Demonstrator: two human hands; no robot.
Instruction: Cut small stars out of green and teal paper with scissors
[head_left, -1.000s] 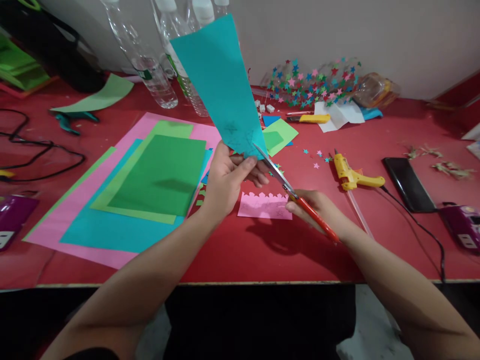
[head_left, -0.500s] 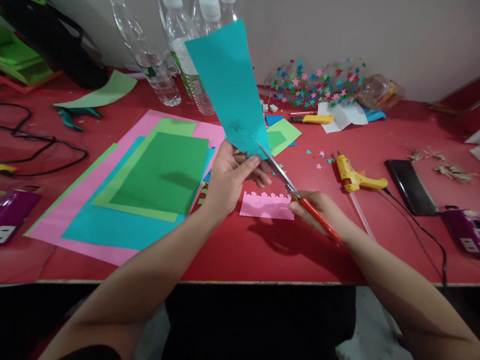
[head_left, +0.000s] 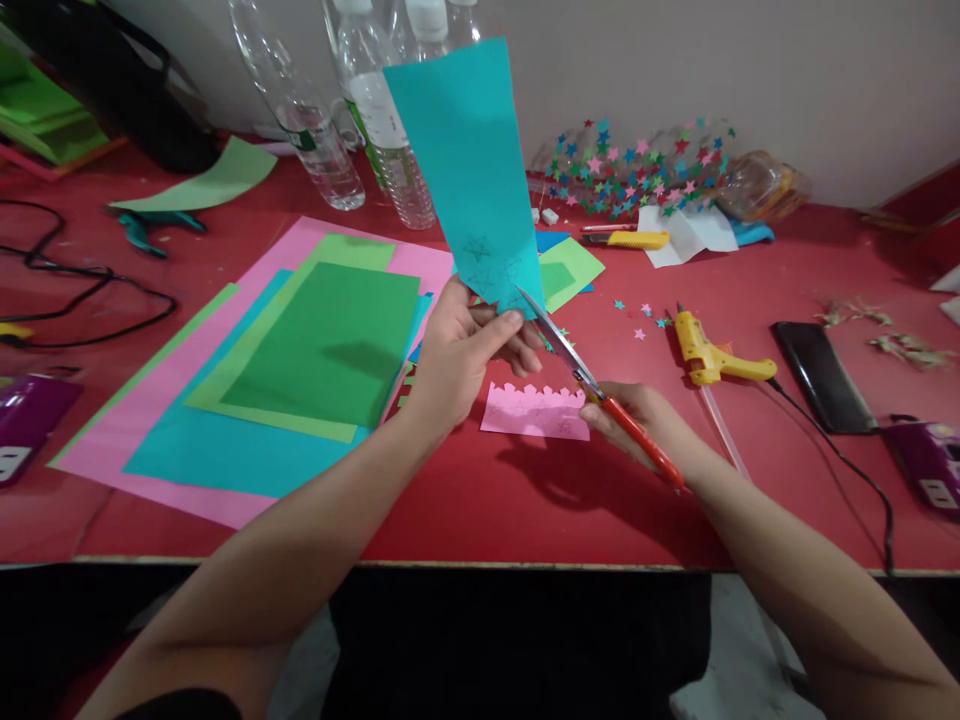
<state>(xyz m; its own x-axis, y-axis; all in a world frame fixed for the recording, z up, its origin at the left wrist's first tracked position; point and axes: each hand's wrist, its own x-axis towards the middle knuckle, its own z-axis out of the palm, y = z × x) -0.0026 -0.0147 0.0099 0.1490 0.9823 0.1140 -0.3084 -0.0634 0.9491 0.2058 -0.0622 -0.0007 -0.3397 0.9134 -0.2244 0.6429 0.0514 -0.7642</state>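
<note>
My left hand [head_left: 469,345] pinches the lower end of an upright turquoise paper strip [head_left: 472,170] between thumb and fingers. Several stars are drawn in pencil near the strip's bottom. In my right hand [head_left: 634,420] are scissors [head_left: 636,435] with red handles, their blades pointing up and left. The blade tips lie at the strip's lower right edge, beside my left thumb. Below the hands, a pink paper piece [head_left: 534,412] with a jagged top edge and drawn stars rests on the red table [head_left: 465,510].
Stacked coloured sheets [head_left: 322,345] lie at the left. Plastic bottles [head_left: 390,150] stand behind. At the right are a yellow glue gun [head_left: 701,350], a black phone [head_left: 821,375], a cutter [head_left: 637,240] and a cable. Small paper stars [head_left: 637,165] are gathered near the wall.
The top of the turquoise strip has swung slightly to the right, making it more upright. Both hands keep nearly the same place and hold the same things.
</note>
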